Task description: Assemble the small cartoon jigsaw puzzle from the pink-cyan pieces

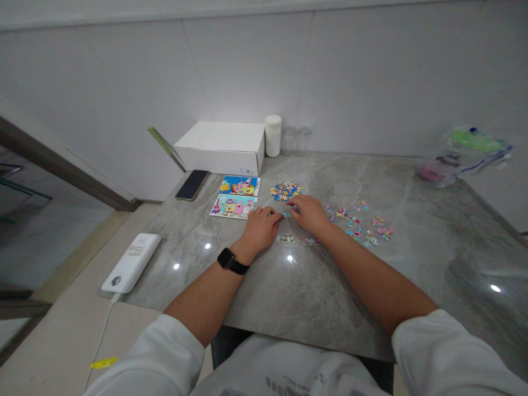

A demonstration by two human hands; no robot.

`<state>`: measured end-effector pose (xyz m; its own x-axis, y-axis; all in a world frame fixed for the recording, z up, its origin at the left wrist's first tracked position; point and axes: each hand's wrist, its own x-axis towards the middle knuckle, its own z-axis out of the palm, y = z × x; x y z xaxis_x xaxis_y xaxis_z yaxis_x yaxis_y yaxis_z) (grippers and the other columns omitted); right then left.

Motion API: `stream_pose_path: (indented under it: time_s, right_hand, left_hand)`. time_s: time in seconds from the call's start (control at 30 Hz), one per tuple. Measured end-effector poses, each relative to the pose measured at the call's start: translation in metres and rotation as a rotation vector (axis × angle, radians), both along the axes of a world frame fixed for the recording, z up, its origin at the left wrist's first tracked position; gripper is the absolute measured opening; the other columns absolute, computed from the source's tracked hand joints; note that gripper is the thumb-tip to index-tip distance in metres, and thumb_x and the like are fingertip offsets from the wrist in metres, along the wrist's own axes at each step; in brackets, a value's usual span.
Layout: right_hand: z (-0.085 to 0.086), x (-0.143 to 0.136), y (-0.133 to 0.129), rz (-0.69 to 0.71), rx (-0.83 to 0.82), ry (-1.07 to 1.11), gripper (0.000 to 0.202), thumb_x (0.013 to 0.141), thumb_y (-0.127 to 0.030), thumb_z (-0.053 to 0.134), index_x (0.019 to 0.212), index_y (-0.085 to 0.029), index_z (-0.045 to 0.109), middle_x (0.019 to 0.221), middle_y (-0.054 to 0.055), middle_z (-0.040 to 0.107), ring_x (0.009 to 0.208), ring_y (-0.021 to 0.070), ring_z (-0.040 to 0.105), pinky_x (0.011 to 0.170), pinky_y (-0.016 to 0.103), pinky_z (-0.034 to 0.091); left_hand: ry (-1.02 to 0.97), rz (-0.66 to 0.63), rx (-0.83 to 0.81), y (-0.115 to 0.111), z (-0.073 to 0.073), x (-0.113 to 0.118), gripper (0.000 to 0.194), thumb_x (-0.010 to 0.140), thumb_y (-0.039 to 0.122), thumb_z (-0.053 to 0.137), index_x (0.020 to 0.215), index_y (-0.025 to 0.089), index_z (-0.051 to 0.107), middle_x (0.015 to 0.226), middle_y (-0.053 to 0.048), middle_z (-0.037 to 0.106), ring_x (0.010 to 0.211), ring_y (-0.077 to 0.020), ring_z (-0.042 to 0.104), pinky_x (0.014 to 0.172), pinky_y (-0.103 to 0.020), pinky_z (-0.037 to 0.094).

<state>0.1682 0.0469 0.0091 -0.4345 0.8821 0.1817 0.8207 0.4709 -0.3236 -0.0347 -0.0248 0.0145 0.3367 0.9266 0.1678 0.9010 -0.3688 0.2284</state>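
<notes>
Puzzle pieces (286, 215) are lying on the grey table (268, 297) between both hands in the head view, fingers partly hiding them. A multicoloured heap (286, 191) is sitting just beyond, picture cards (235, 207) leftward. The left hand (260, 226) and right hand (309, 213) are facing inward, fingers bent; I cannot tell whether either is gripping.

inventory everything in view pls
table: one, grey, central
box: one, white, back left
bottle: one, white, beside box
containers: two, clear, beside bottle
phone: one, dark, before box
picture cards: two, multicoloured, beside phone
puzzle heap: one, multicoloured, beyond hands
loose pieces: many, multicoloured, right side
small strips: two, multicoloured, nearest shirt
cabled device: one, white, left edge
bag: one, clear, far right
rod: one, green, beside box
watch: one, black, left wrist
shirt: one, white, foreground
left hand: one, by cards
right hand: one, by heap
</notes>
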Motion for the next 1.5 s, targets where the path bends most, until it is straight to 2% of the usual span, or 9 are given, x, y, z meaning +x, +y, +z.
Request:
stream_pose_path:
  time_s: [0.1, 0.2, 0.43, 0.7, 1.33, 1.5]
  right_hand:
    - [0.007, 0.006, 0.002, -0.028, -0.039, -0.021, 0.026, 0.095, -0.025, 0.068, 0.118, -0.023, 0.079, 0.118, 0.01, 0.078, 0.109, 0.0285, 0.068, 0.095, 0.04, 0.047]
    - [0.01, 0.008, 0.0, 0.0, -0.077, -0.078, 0.021, 0.092, -0.029, 0.073, 0.111, -0.023, 0.081, 0.113, 0.011, 0.078, 0.106, 0.0297, 0.069, 0.092, 0.04, 0.048]
    - [0.004, 0.007, -0.001, 0.002, -0.101, -0.056, 0.015, 0.089, -0.027, 0.078, 0.103, -0.025, 0.081, 0.109, 0.01, 0.078, 0.101, 0.027, 0.07, 0.091, 0.037, 0.048]
    - [0.005, 0.006, -0.001, 0.006, -0.153, -0.089, 0.017, 0.092, -0.026, 0.072, 0.108, -0.024, 0.078, 0.112, 0.006, 0.077, 0.105, 0.0229, 0.069, 0.092, 0.032, 0.048]
    - [0.01, 0.003, -0.005, 0.035, -0.11, -0.135, 0.021, 0.097, -0.032, 0.068, 0.113, -0.026, 0.08, 0.116, 0.008, 0.077, 0.112, 0.0261, 0.068, 0.097, 0.036, 0.046]
    - [0.01, 0.012, 0.005, 0.022, -0.101, -0.076, 0.025, 0.094, -0.025, 0.069, 0.117, -0.026, 0.079, 0.118, 0.006, 0.078, 0.105, 0.023, 0.07, 0.093, 0.033, 0.048]
  left_hand:
    - [0.004, -0.008, -0.007, 0.0, -0.001, 0.0, 0.032, 0.102, 0.026, 0.058, 0.129, 0.032, 0.075, 0.127, -0.009, 0.067, 0.113, -0.0302, 0.059, 0.098, -0.048, 0.044]
    - [-0.009, -0.014, 0.003, -0.001, -0.003, -0.001, 0.032, 0.103, 0.028, 0.058, 0.13, 0.032, 0.075, 0.128, -0.01, 0.066, 0.114, -0.0299, 0.058, 0.099, -0.048, 0.044]
    - [0.001, -0.011, -0.018, -0.001, -0.001, 0.0, 0.033, 0.102, 0.029, 0.06, 0.131, 0.031, 0.074, 0.13, -0.01, 0.065, 0.116, -0.0308, 0.058, 0.1, -0.049, 0.044]
    - [0.028, -0.005, -0.031, -0.002, 0.002, 0.001, 0.033, 0.102, 0.031, 0.06, 0.132, 0.031, 0.073, 0.131, -0.009, 0.065, 0.117, -0.0296, 0.059, 0.1, -0.048, 0.044]
    - [0.027, -0.014, -0.042, -0.002, 0.001, 0.0, 0.034, 0.102, 0.031, 0.059, 0.134, 0.031, 0.072, 0.132, -0.01, 0.063, 0.118, -0.0294, 0.058, 0.101, -0.048, 0.043]
    - [0.032, -0.008, -0.053, -0.003, 0.003, 0.001, 0.034, 0.102, 0.032, 0.059, 0.134, 0.03, 0.072, 0.133, -0.01, 0.063, 0.118, -0.0297, 0.058, 0.1, -0.048, 0.044]
